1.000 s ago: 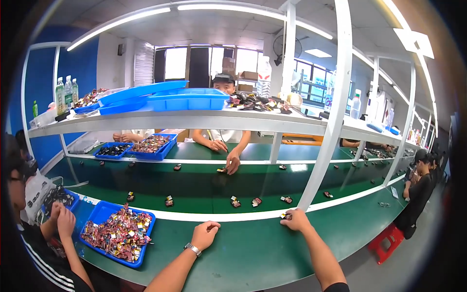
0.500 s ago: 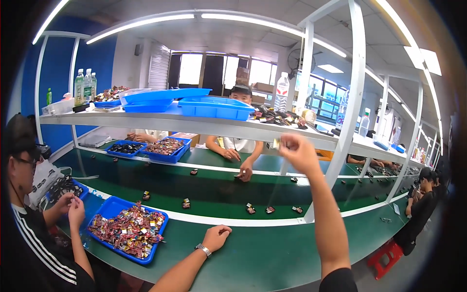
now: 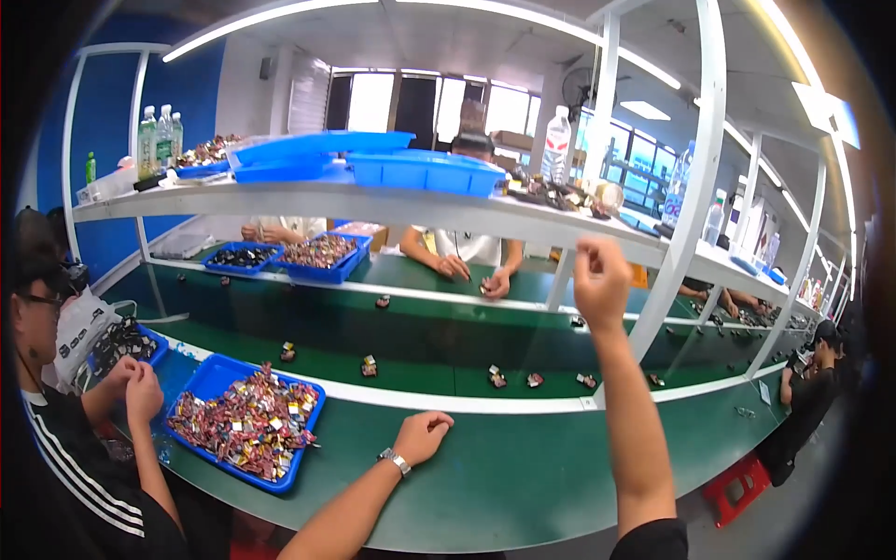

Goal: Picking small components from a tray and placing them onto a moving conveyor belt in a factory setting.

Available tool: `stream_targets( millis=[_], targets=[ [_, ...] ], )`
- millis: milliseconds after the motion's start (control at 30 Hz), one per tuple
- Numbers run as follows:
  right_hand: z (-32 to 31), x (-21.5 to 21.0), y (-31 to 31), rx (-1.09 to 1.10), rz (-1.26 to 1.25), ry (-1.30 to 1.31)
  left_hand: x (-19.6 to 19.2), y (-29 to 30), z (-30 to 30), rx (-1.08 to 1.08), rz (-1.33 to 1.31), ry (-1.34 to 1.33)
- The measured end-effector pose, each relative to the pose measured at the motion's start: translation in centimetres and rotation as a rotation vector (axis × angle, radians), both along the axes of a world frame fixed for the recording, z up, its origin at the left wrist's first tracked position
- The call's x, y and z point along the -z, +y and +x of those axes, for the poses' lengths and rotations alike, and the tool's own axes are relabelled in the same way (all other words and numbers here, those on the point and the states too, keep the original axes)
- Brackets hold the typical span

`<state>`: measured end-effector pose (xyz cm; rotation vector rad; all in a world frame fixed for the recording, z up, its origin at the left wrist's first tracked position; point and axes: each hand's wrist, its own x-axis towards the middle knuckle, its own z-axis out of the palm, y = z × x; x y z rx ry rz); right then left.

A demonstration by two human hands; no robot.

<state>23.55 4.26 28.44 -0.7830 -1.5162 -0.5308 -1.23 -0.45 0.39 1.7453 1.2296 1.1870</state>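
White-striped black cloth (image 3: 93,481) is showing at the far left, where a co-worker's hands (image 3: 140,385) are meeting near a blue tray (image 3: 212,373). Small parts (image 3: 245,418), reddish with pale and yellow patches, are lying heaped in that tray. We are judging them to be light but possibly delicate, with loose bits likely to be snagging on neighbours, so we are favouring a thumb-and-finger hold on the sides of one body rather than a hard squeeze or a tug. Further right, our left hand (image 3: 425,437) is resting on the green bench (image 3: 523,467), fingers loosely curled; whether it is hiding anything, we cannot tell. Beyond, single parts (image 3: 497,376) are sitting apart on the dark green belt (image 3: 434,359), probably easier to pinch. Farther right, our right hand (image 3: 602,275) is hanging raised, clenched, and we cannot tell whether it is grasping anything.
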Motion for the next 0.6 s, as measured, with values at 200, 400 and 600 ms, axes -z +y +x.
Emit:
stream_targets(
  millis=[200,400,600],
  targets=[
    [5.9,22.6,4.3,-0.013,-0.738,0.116,-0.4,0.8,1.0,0.05,-0.025,-0.012],
    [0.8,28.2,5.6,0.214,-0.963,0.027,-0.1,0.2,0.3,0.034,-0.056,-0.024],
    [-0.6,29.3,6.8,0.398,-0.835,0.107,0.4,0.6,0.3,0.053,-0.068,-0.091]
  ],
)
